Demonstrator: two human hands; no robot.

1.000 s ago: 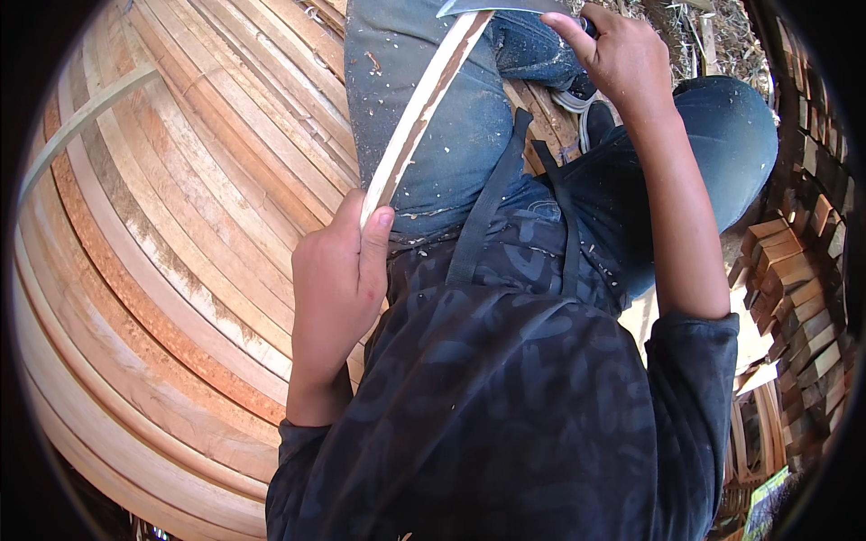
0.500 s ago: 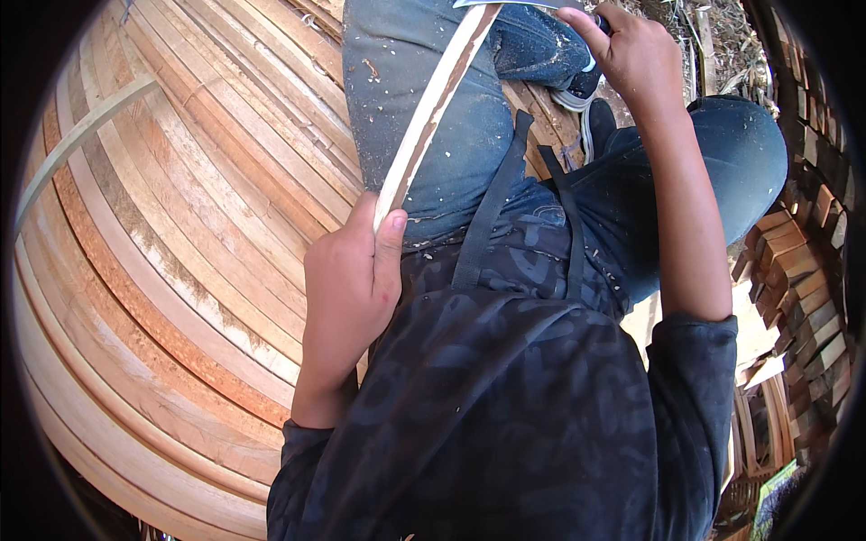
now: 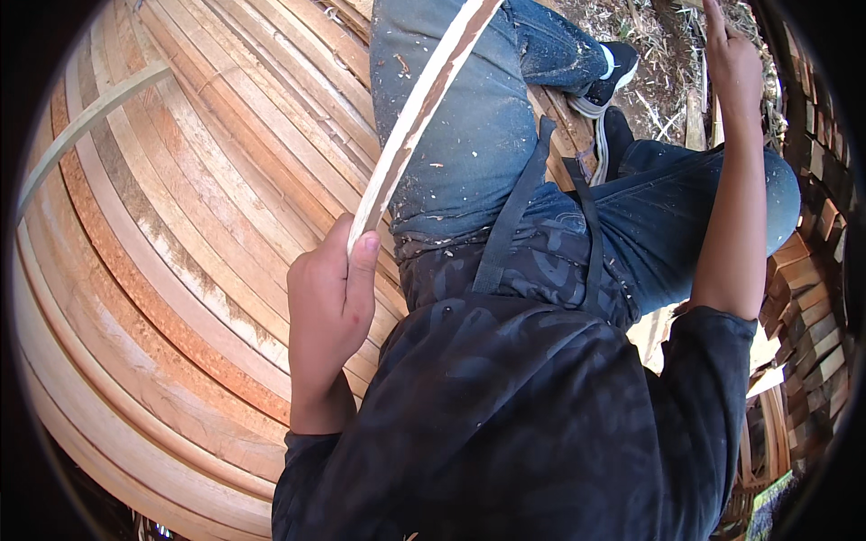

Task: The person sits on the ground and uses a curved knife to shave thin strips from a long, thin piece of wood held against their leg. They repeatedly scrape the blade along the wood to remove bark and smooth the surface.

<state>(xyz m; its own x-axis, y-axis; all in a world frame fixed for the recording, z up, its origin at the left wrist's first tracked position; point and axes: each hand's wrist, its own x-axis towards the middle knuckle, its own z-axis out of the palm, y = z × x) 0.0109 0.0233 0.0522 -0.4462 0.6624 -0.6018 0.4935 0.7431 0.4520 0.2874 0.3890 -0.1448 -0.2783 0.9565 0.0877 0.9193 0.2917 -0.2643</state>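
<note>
My left hand is closed round the lower end of a long wooden strip, its thumb lying along the strip. The strip has a pale, freshly cut face and a rough brown band down one side. It slants up across my left thigh and runs out of the top of the picture. My right hand is raised at the upper right, well apart from the strip, with one digit stretched upward and the others curled. The knife it gripped in the earlier frame is beyond the top edge now, so neither blade nor handle shows.
Rows of long planks cover the left side, with a loose thin strip lying across them. Stacked wood pieces stand close on the right. My jeans-clad legs are crossed ahead, near shavings on the ground.
My right hand has moved up and right, away from the strip, and the knife has left the picture. My left hand still holds the strip, slightly shifted left and down.
</note>
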